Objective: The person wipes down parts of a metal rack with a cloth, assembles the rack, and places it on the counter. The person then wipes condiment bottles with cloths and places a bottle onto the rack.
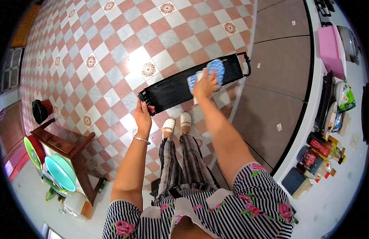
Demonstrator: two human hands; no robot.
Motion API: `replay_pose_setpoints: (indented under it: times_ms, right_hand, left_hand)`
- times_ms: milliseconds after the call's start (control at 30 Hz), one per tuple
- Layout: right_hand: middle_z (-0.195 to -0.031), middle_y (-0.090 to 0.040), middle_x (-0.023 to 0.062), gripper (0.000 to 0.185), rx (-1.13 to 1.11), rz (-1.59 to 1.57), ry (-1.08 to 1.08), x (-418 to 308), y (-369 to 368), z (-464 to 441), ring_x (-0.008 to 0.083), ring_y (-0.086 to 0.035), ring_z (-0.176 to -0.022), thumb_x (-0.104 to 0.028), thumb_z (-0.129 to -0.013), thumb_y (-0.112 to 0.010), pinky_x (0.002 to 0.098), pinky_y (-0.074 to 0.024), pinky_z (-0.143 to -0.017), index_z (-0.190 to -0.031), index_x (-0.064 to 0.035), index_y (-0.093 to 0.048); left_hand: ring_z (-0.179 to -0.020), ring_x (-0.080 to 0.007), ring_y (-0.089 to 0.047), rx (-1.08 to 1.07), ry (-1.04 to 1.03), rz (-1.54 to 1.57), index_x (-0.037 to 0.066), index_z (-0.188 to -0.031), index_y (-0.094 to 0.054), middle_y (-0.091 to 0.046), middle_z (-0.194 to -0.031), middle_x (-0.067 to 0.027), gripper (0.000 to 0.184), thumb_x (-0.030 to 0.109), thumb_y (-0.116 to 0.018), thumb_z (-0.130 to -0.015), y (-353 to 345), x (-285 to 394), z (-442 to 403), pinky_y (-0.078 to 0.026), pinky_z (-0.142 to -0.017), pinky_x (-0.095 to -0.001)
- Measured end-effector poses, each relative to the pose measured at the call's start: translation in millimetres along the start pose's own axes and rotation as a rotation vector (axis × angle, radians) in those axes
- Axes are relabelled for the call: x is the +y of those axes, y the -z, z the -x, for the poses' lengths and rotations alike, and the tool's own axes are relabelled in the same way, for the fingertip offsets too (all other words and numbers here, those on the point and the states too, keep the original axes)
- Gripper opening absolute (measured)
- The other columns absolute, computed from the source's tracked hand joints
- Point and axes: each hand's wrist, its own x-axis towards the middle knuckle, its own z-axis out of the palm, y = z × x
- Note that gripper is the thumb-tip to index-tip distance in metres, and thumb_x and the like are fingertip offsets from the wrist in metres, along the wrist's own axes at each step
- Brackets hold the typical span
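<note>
A long black panel (172, 88) is held out in front of me above the tiled floor, tilted up to the right. It has a looped black bracket at its right end and dark fittings at its left end; its exact kind I cannot make out. My left hand (143, 115) grips the lower left corner, fingers wrapped round the edge. Against the panel's upper face, right of its middle, my right hand (206, 84) presses a blue-and-white patterned cloth (216, 71), which bunches out on both sides of the fingers.
On the right a counter with brown-tiled doors (278, 75) carries a pink container (331, 49), several bottles (320, 159) and packets. A wooden stool (67, 145) with colored basins (61, 171) stands at left, near a black-lined bin (41, 111). Checkered tiles (112, 40) cover the floor.
</note>
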Motion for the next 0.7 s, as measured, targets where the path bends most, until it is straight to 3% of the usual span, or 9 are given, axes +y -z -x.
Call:
replay_pose_setpoints:
  times_ms: [33,67,167,200,267,433,533,633,700]
  right_hand:
    - [-0.145,-0.028,0.0135,0.064,0.05,0.023,0.068,-9.1,-11.6,18.5,0.034,-0.032,-0.126,-0.022,-0.077,-0.068,0.0459,-0.0303,-0.1,-0.135,-0.0145,-0.042]
    - [-0.145,-0.03,0.0126,0.052,-0.015,-0.062,0.118,-20.0,-6.7,37.3,0.0332,-0.033,-0.124,-0.016,-0.082,-0.055,0.0489,-0.029,-0.1,-0.133,-0.0143,-0.045]
    - [-0.13,-0.043,0.011,0.049,-0.121,-0.388,0.377,-31.9,-3.0,74.6,0.0339,-0.039,-0.117,-0.001,-0.073,-0.061,0.0455,-0.0351,-0.097,-0.121,-0.0111,-0.054]
    - [-0.124,-0.048,0.0122,0.05,-0.272,-0.576,0.337,-35.0,18.9,75.6,0.0334,-0.042,-0.114,0.004,-0.069,-0.064,0.0424,-0.0357,-0.097,-0.117,-0.0079,-0.055]
    - [-0.118,-0.052,0.0137,0.05,-0.129,-0.636,0.258,-20.8,14.1,60.8,0.0331,-0.044,-0.112,0.006,-0.066,-0.064,0.0426,-0.035,-0.097,-0.114,-0.0051,-0.055]
    - [-0.124,-0.047,0.0176,0.047,0.401,-0.482,0.029,44.5,58.4,-46.6,0.0359,-0.04,-0.116,0.004,-0.075,-0.059,0.0456,-0.0317,-0.099,-0.12,-0.0025,-0.05]
    - [-0.137,-0.037,0.0188,0.053,0.312,-0.342,-0.097,67.1,26.9,-96.6,0.0348,-0.035,-0.124,-0.02,-0.079,-0.064,0.0499,-0.0281,-0.102,-0.127,-0.0049,-0.047]
    - [-0.142,-0.034,0.0138,0.055,0.232,-0.016,-0.054,63.0,6.8,-107.9,0.0327,-0.033,-0.127,-0.027,-0.076,-0.066,0.0522,-0.028,-0.101,-0.125,-0.0073,-0.048]
    - [-0.141,-0.036,0.0096,0.052,0.178,-0.079,-0.067,59.7,7.6,-111.4,0.0314,-0.034,-0.126,-0.026,-0.075,-0.067,0.0516,-0.0289,-0.1,-0.122,-0.0089,-0.05]
  left_hand:
    - [-0.059,-0.0096,-0.057,-0.015,0.003,0.024,0.001,-0.142,-0.024,-0.064,-0.074,-0.0063,0.053,0.026,-0.041,-0.098,1.1,-5.1,-1.7,-0.043,-0.049,-0.0221]
    - [-0.059,-0.0097,-0.057,-0.005,0.043,0.032,0.001,-0.143,-0.022,-0.064,-0.074,-0.0061,0.054,0.026,-0.041,-0.098,0.7,-3.1,-0.3,-0.043,-0.049,-0.0222]
    - [-0.059,-0.0091,-0.057,0.013,0.165,0.112,0.005,-0.144,-0.018,-0.063,-0.073,-0.0037,0.056,0.027,-0.041,-0.097,-0.5,11.2,0.7,-0.043,-0.047,-0.0218]
    - [-0.059,-0.0088,-0.057,-0.018,0.161,0.121,0.006,-0.143,-0.019,-0.062,-0.072,-0.0031,0.055,0.027,-0.041,-0.097,0.4,11.4,0.8,-0.043,-0.047,-0.0214]
    - [-0.06,-0.0081,-0.057,-0.083,0.15,0.138,0.009,-0.143,-0.023,-0.062,-0.072,-0.0019,0.051,0.026,-0.04,-0.097,4.0,11.0,-1.8,-0.042,-0.046,-0.0205]
    - [-0.057,-0.0098,-0.055,-0.076,0.172,0.13,0.006,-0.143,-0.022,-0.058,-0.067,-0.0032,0.052,0.02,-0.041,-0.098,0.9,27.6,3.6,-0.044,-0.049,-0.0223]
    - [-0.057,-0.0096,-0.055,-0.086,0.205,0.197,0.006,-0.145,-0.019,-0.058,-0.067,-0.0026,0.054,0.022,-0.041,-0.098,2.5,25.9,2.9,-0.044,-0.048,-0.0221]
    - [-0.057,-0.0091,-0.055,-0.122,0.211,0.093,0.008,-0.146,-0.016,-0.057,-0.067,-0.002,0.057,0.026,-0.041,-0.098,4.0,30.9,2.1,-0.041,-0.046,-0.0206]
    - [-0.057,-0.0089,-0.055,-0.134,0.22,0.101,0.008,-0.146,-0.015,-0.057,-0.067,-0.0018,0.058,0.028,-0.041,-0.098,4.2,28.2,0.5,-0.04,-0.046,-0.0202]
